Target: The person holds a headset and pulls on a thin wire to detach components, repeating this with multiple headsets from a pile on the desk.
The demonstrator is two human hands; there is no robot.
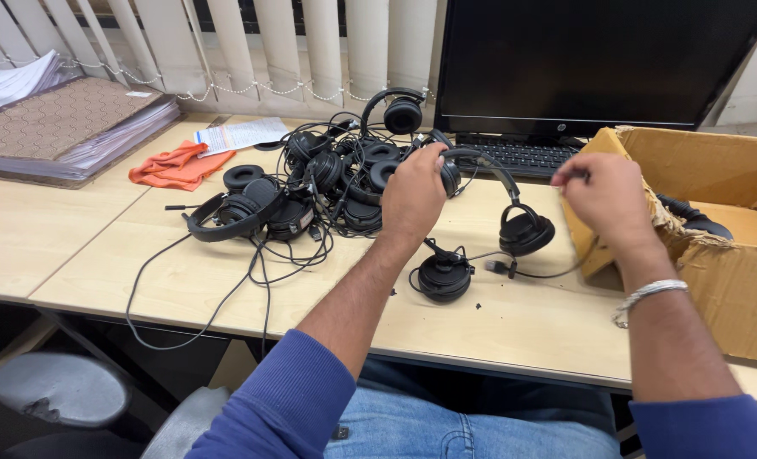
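Left hand (412, 197) is sitting at frame centre, fingers clenched around the headband end of a black headset (514, 223); the band is arching from that hand to the right, and one earcup is hanging down onto the surface (81, 255) just right of centre; right hand (608, 202) is hovering right of centre, fingers pinched on a thin black cable (557, 270) that is looping down toward the headset's earcup; a beaded bracelet (646, 296) is sitting on the right wrist.

A second small earpiece (444, 276) with coiled cord is lying on the surface below the left hand, near the front edge; a tangled pile of headsets (310, 183) is spreading left of the left hand, cords trailing off the front edge of the surface; an orange cloth (177, 166) is lying upper left of the pile, a printed sheet of paper (242, 134) just beside it; a stack of files (64, 127) is sitting in the upper left corner; a monitor (599, 59) is filling the upper right, a keyboard (514, 155) touching its base; a torn cardboard box (718, 229) is standing at the right edge, just beside the right hand, with something black inside; blue sleeves are showing at the bottom.
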